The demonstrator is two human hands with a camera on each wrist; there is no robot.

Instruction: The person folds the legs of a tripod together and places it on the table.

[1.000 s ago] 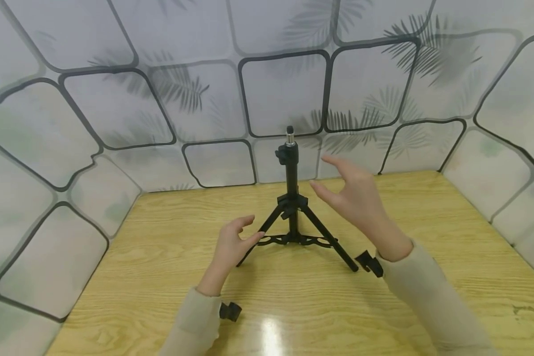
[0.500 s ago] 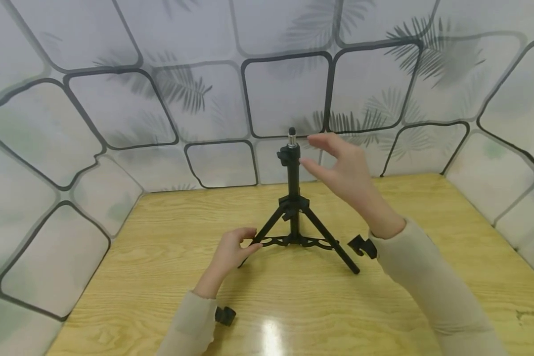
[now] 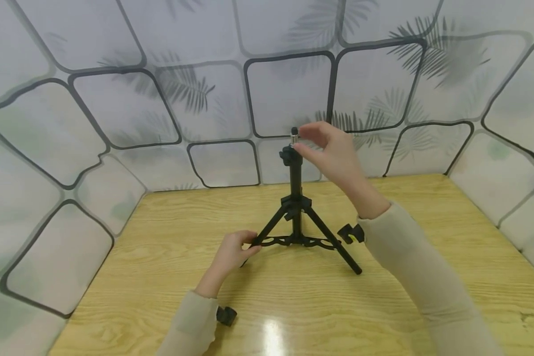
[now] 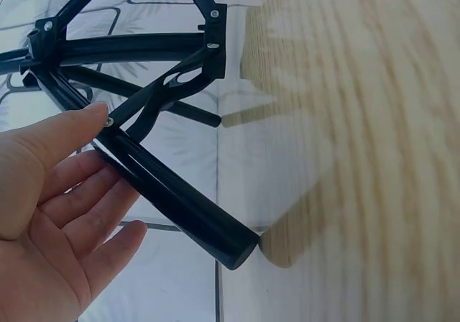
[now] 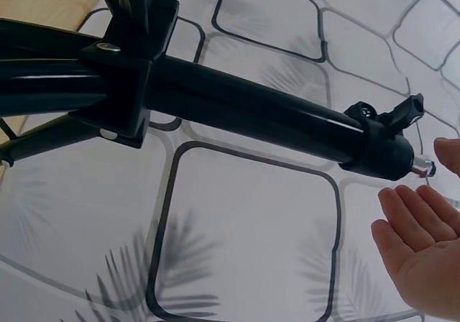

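Note:
A black tripod stand (image 3: 295, 180) stands upright on the wooden table, its legs spread and joined by low braces. My left hand (image 3: 229, 249) holds the lower part of its left leg (image 4: 194, 207). In the left wrist view the thumb lies near a brace rivet, with the fingers passing behind the tube. At the top, a short silver stud (image 5: 422, 166) with a dark tip sticks out above a clamp knob (image 5: 406, 115). My right hand (image 3: 335, 153) is beside that stud, thumb and fingers apart; the right wrist view shows a gap between them and the stud.
The wooden table (image 3: 169, 287) has patterned fabric walls (image 3: 289, 94) at its back and both sides. Dark clip-like pieces sit at both cuffs, a left one (image 3: 226, 316) and a right one (image 3: 351, 233).
My right hand has moved left and up to the stud at the tripod's top. My left hand has lowered slightly and closed around the left leg. The tripod stands as before.

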